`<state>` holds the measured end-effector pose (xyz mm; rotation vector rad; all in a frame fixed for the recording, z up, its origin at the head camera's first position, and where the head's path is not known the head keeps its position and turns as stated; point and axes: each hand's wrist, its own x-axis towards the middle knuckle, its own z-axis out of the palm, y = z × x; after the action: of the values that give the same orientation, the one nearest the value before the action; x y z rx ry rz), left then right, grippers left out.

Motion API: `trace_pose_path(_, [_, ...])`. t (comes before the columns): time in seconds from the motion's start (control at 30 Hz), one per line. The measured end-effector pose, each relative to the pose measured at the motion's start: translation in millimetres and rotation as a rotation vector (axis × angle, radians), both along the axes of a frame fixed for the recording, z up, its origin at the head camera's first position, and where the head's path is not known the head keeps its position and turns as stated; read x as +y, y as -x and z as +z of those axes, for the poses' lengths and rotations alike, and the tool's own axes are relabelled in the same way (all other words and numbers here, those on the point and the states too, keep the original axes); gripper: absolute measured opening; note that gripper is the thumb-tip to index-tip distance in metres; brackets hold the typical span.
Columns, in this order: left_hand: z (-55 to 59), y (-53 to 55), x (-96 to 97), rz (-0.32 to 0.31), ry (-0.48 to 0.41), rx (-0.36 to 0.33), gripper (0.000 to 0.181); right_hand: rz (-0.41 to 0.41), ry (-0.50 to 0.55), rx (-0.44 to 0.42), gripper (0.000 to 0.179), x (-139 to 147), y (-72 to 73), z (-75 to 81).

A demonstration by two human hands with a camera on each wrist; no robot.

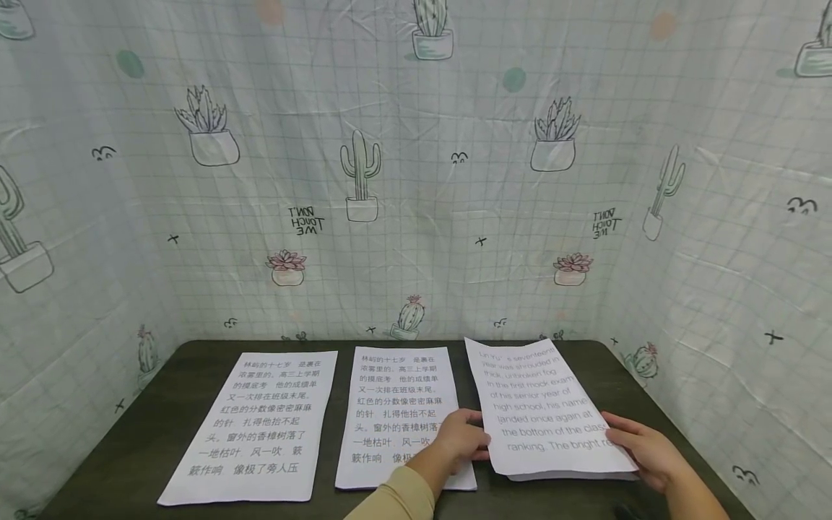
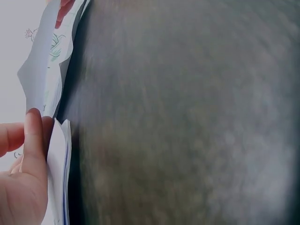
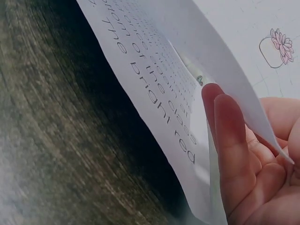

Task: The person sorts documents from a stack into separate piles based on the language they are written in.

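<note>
Across the back: creased cloth point(image 1: 416, 101), gridded, cactus-printed.
Table point(image 1: 143, 448): dark; the right wrist view alone brings out streaky grain.
Left stack point(image 1: 253, 426), middle stack point(image 1: 396, 404): flat white paper, Chinese print.
Top sheet point(image 1: 539, 404): English print, bowed, at the table's right; the right wrist view reveals a gap and a printed page point(image 3: 154, 98) beneath; the left wrist view, wavy edges.
Right hand point(image 1: 650, 451): thumb and fingers pinch its corner.
Left hand point(image 1: 458, 437): pinches its left edge.
</note>
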<state>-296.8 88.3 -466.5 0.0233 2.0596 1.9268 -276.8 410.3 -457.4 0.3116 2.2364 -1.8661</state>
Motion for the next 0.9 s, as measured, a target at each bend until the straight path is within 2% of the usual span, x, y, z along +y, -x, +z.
trace_pose_path(0.33, [1.7, -1.8, 3.6, -0.016, -0.037, -0.010, 0.043, -0.048, -0.008, 0.008, 0.051, 0.9, -1.0, -3.7])
trace_pose_path(0.53, [4.1, -1.7, 2.9, -0.040, -0.080, -0.031, 0.043, -0.103, -0.149, -0.005, 0.055, -2.0, -0.3, -2.9])
trace_pose_path(0.67, [4.7, -1.5, 2.2, -0.061, -0.082, -0.031, 0.045, -0.084, -0.247, -0.001, 0.065, -1.4, 0.5, -0.9])
trace_pose_path(0.9, [7.8, -1.1, 4.0, -0.070, -0.013, 0.021, 0.047, -0.083, -0.317, 0.034, 0.069, 0.2, 2.2, 7.0])
